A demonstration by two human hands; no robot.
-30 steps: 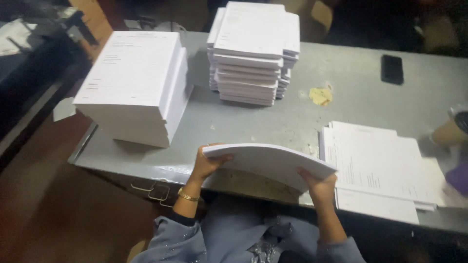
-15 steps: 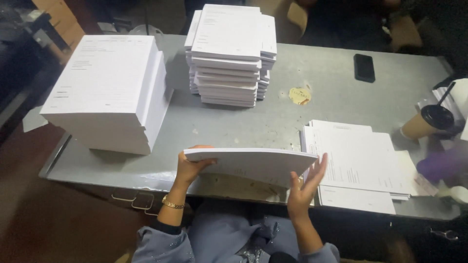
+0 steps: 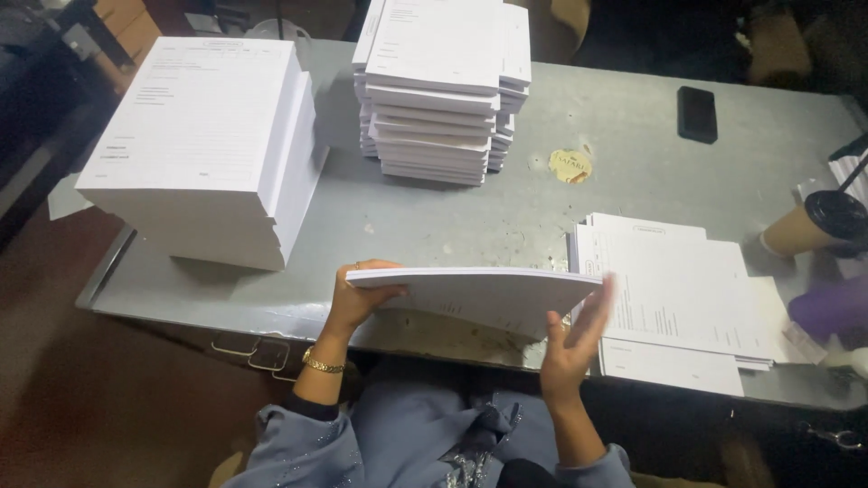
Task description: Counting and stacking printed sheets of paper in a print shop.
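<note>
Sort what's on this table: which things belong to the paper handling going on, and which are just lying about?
In use:
left hand and right hand on the held sheaf of sheets
tall block of printed sheets
stack of offset pads
flat pile of forms

Lying about:
black phone
round paper sticker
lidded cup with straw

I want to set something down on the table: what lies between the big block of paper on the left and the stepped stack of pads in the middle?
Nothing: in the head view, only bare grey table shows between the block of paper and the stack of pads.
</note>
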